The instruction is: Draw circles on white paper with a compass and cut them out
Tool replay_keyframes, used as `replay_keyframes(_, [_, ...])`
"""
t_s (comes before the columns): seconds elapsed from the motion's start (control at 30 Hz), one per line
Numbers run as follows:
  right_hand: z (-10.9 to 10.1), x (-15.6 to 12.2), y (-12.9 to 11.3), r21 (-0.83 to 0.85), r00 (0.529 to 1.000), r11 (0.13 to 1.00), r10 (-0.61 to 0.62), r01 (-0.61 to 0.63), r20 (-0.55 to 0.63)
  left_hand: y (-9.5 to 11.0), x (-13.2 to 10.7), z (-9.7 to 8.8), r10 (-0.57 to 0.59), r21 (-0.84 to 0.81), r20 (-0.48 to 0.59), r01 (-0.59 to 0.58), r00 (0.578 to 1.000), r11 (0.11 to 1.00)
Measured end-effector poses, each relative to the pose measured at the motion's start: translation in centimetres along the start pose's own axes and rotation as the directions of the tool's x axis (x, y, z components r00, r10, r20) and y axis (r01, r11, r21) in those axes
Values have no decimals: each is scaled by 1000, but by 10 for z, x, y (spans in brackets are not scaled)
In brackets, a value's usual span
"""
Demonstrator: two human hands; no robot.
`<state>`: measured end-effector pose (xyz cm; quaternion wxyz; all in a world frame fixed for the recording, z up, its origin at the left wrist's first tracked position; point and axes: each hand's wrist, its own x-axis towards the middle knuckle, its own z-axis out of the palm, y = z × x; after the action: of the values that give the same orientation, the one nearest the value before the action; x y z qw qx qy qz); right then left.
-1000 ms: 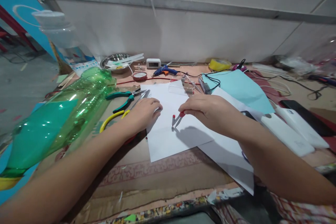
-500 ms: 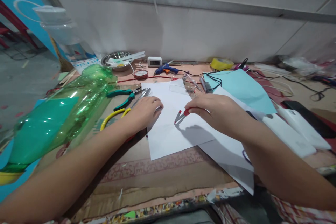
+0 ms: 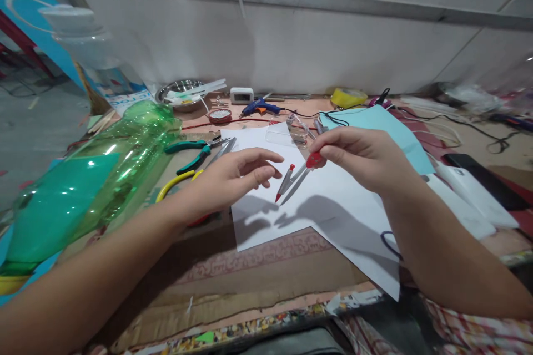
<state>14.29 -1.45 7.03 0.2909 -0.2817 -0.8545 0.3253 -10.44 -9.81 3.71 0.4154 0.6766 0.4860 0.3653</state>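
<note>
My right hand (image 3: 358, 155) pinches a drawing compass (image 3: 287, 184) by its red top. The compass has two grey legs, one ending in a red-tipped holder, and hangs tilted above a white sheet of paper (image 3: 254, 233). To its left, my left hand (image 3: 250, 172) hovers over the same sheet, fingers loosely apart and holding nothing. Shadows of both hands fall on the paper. Beside my left wrist lie scissors with yellow handles (image 3: 169, 183) and green-handled pliers (image 3: 194, 158). A second white sheet (image 3: 366, 255) lies partly under my right forearm.
A green plastic bottle (image 3: 79, 205) lies on the left. Behind the papers are a blue glue gun (image 3: 260, 107), a metal bowl (image 3: 166, 91), a clear plastic case (image 3: 278, 134) and yellow tape (image 3: 347, 97). Blue paper (image 3: 383, 133) and a black phone (image 3: 485, 180) are on the right.
My right hand has lifted the compass off the paper and moved slightly right. My left hand has risen from the sheet and reached toward the compass, its fingers extending.
</note>
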Motion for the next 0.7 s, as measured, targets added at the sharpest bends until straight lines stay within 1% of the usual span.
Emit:
replay_keyframes(0.07, [-1,2,6,184,998,981,65,-64,-2,10,-6,5,-7,-111,12,8,1000,994])
replay_keyframes(0.1, [0,3,9,250,997,965,80,-79,6,13,-8,8,-11,-123,16,13,1000,992])
replay_keyframes(0.2, [7,4,16,412,995,906,99,-91,2,14,-11,15,-19,-136,40,25,999,990])
replay_keyframes(0.27, [11,5,18,478,994,873,112,-94,-9,13,-12,18,-34,-193,47,43,998,980])
replay_keyframes(0.43, [17,5,18,529,991,842,134,-103,-21,11,-12,24,-88,-336,67,105,994,936])
replay_keyframes(0.57, [18,5,18,545,991,832,131,-103,-13,11,-11,25,-101,-389,62,117,993,914])
replay_keyframes(0.7, [19,5,18,537,992,837,126,-106,-1,10,-12,26,-91,-409,63,109,994,906])
